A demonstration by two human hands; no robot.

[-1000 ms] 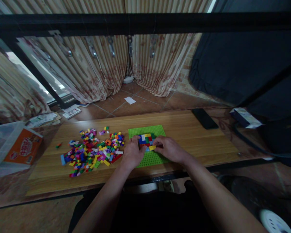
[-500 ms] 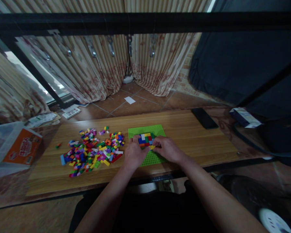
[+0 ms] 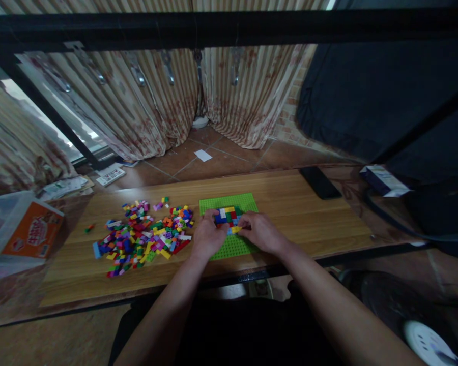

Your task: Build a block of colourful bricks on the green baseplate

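Observation:
A bright green baseplate (image 3: 234,248) lies on the wooden board, and a patch of joined coloured bricks (image 3: 228,214) sits on it. My left hand (image 3: 209,237) is closed around the patch's left side, fingers at its far left corner and thumb along the near edge. From the right, my right hand (image 3: 261,231) pinches a yellow brick (image 3: 235,230) at the near edge of the patch. Beside the yellow brick a bit of light blue shows near my left thumb. Whether the yellow brick is pressed down on the studs I cannot tell.
Loose bricks (image 3: 141,236) are heaped on the board's left part. A black phone (image 3: 320,183) lies at the back right. Left of the board stands a clear plastic bin (image 3: 7,213) with an orange label. A dark metal bar (image 3: 213,28) crosses above.
The right hand has shifted slightly with the yellow brick, and light blue now shows beside it by the left thumb. The whole view has moved a little. Both hands stay at the brick patch.

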